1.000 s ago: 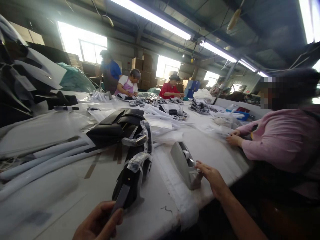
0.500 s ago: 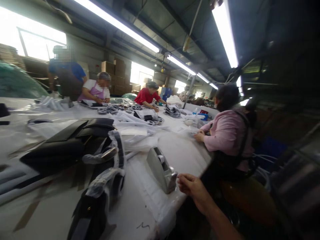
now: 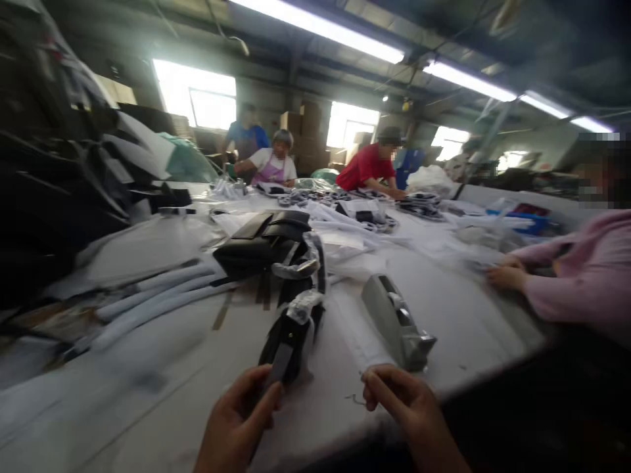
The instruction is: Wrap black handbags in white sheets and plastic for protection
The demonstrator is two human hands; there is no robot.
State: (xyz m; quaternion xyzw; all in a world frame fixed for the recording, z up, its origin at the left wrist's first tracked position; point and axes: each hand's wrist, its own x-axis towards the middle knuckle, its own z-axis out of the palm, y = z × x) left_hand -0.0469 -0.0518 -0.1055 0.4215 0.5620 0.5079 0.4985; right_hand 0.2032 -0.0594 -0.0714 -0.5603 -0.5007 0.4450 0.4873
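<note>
Can count 2 own hands (image 3: pixel 241 414), 1 tape disp. (image 3: pixel 389 312), 1 blk bag (image 3: pixel 246 248), 1 purple apron (image 3: pixel 270 173), 1 red top (image 3: pixel 362 168).

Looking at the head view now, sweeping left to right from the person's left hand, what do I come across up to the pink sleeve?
Left hand → crinkled clear wrap → right hand → co-worker's hand → pink sleeve.
</note>
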